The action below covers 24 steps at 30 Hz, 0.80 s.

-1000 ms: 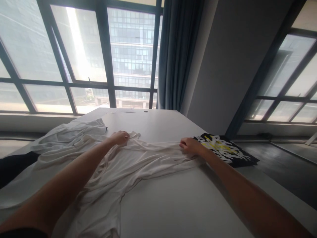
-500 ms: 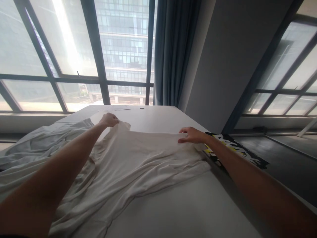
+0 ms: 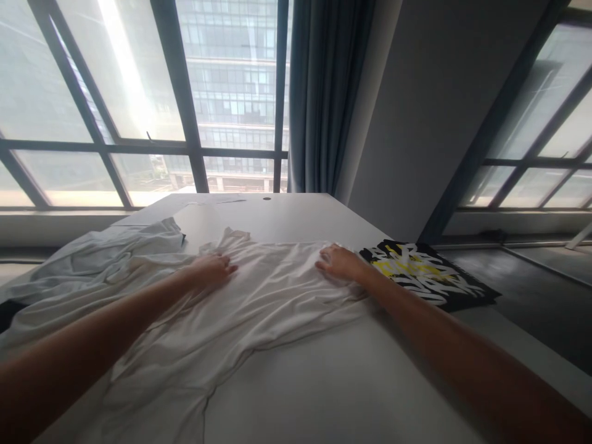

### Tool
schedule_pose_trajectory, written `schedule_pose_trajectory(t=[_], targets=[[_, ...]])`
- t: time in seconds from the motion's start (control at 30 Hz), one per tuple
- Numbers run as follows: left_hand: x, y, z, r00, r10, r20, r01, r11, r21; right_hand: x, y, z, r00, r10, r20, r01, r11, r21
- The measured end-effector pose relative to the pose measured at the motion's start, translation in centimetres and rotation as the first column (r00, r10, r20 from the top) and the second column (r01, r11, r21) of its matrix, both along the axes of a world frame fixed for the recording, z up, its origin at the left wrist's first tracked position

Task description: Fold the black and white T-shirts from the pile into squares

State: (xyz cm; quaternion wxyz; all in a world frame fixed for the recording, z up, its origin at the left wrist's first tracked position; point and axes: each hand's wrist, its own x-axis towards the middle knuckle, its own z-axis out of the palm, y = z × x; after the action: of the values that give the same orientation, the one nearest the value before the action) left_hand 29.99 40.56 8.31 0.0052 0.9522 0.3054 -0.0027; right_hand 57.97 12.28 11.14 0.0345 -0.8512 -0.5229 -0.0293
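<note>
The white cloth (image 3: 272, 296) lies rumpled on the table (image 3: 314, 394), spread between and beneath both hands, its folds running slantwise toward the near left. The left hand (image 3: 215, 269) is palm down on the cloth's left part, fingers loosely bent; it is blurred, so I cannot tell whether it pinches any fabric. The right hand (image 3: 340, 262) rests on the cloth near its far right corner, fingers bent and thumb apart from them, with no fabric clamped between. Beyond the left hand, a small bunched bit of the cloth sticks up past the far edge.

To the left is a heap of pale cloth (image 3: 106, 259), creased, close against the white cloth; where one ends and the other begins is hard to tell. A dark thing (image 3: 8, 313) shows at the left edge. Just beside the right forearm, a black printed piece (image 3: 419, 274) with white and yellow marks lies on the table's right side. Past the table's far end stand the window (image 3: 139, 80) and a blue-grey curtain (image 3: 319, 105)
</note>
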Motion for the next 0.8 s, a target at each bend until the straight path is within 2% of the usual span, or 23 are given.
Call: schedule_pose_trajectory(t=[0.07, 0.17, 0.37, 0.47, 0.6, 0.67, 0.73, 0.8], targets=[[-1.2, -0.1, -0.7, 0.999, 0.026, -0.030, -0.027, 0.999, -0.026, 1.0, 0.1, -0.8, 0.994, 0.035, -0.100, -0.044, 0.994, -0.096], [-1.7, 1.4, -0.8, 0.996, 0.077, -0.044, -0.079, 0.996, -0.039, 3.3, 0.5, -1.9, 0.983, 0.036, -0.179, -0.068, 0.982, -0.174], [0.7, 6.6, -1.1, 0.999, 0.047, 0.001, -0.047, 0.997, -0.058, 5.9, 1.9, -3.7, 0.977, -0.067, -0.203, 0.035, 0.987, -0.157], [2.4, 7.9, -1.0, 0.998, 0.052, 0.027, -0.052, 0.999, -0.012, 6.2, 2.6, -4.1, 0.980, -0.124, -0.156, 0.111, 0.990, -0.091], [4.3, 6.7, 0.3, 0.992, 0.062, 0.106, -0.085, 0.969, 0.233, 5.5, 3.0, -3.7, 0.975, -0.215, 0.059, 0.212, 0.976, 0.046], [4.6, 5.4, 0.7, 0.989, 0.052, 0.138, -0.092, 0.950, 0.297, 4.6, 3.0, -3.4, 0.964, -0.235, 0.123, 0.223, 0.969, 0.106], [4.3, 4.3, 0.2, 0.992, 0.065, 0.110, -0.088, 0.970, 0.226, 3.6, 2.8, -3.1, 0.970, -0.237, 0.055, 0.232, 0.969, 0.083], [3.3, 3.8, -0.9, 0.996, 0.065, 0.063, -0.072, 0.991, 0.114, 2.8, 2.7, -3.2, 0.970, -0.237, -0.057, 0.237, 0.972, -0.006]])
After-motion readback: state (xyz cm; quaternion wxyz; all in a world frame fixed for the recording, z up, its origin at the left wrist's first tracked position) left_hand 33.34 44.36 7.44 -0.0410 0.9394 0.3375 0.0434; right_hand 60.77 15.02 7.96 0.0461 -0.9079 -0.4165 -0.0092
